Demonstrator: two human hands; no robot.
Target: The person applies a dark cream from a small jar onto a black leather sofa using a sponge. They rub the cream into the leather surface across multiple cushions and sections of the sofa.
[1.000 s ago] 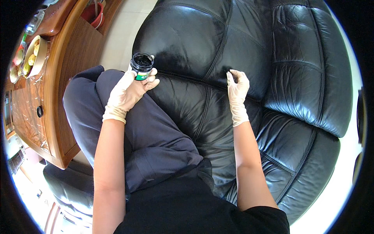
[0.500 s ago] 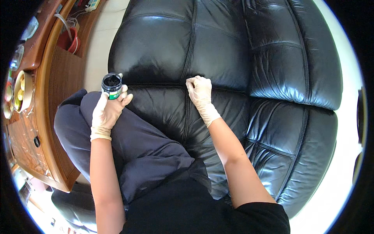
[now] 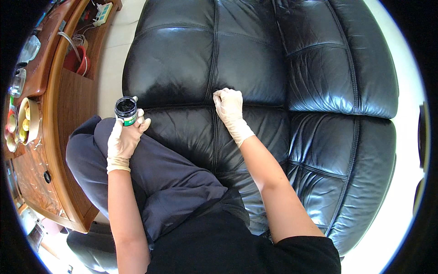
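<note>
My left hand [image 3: 123, 141], in a pale thin glove, is closed round a small open jar [image 3: 126, 112] with a green-and-white label. Dark contents show through its mouth, and I hold it above my left thigh. My right hand [image 3: 229, 107], also gloved, has its fingers pinched together against the black leather sofa [image 3: 175, 59]. It rests by the crease between two cushions, next to the lengthwise stitched seam. Whatever lies between those fingers, if anything, is hidden. Around the fingertips the leather looks darker and less shiny.
Along the left stands a wooden table [image 3: 68, 182] with a round black piece [image 3: 47, 176] on its top. A bowl of fruit [image 3: 31, 122] sits farther along it. A red bucket [image 3: 83, 61] and a power strip [image 3: 103, 13] occupy its lower shelf.
The view has shifted slightly. My right fingers have moved a little along the cushion near the seam, still pinched. The jar stays in my left hand, now slightly lower in view.
</note>
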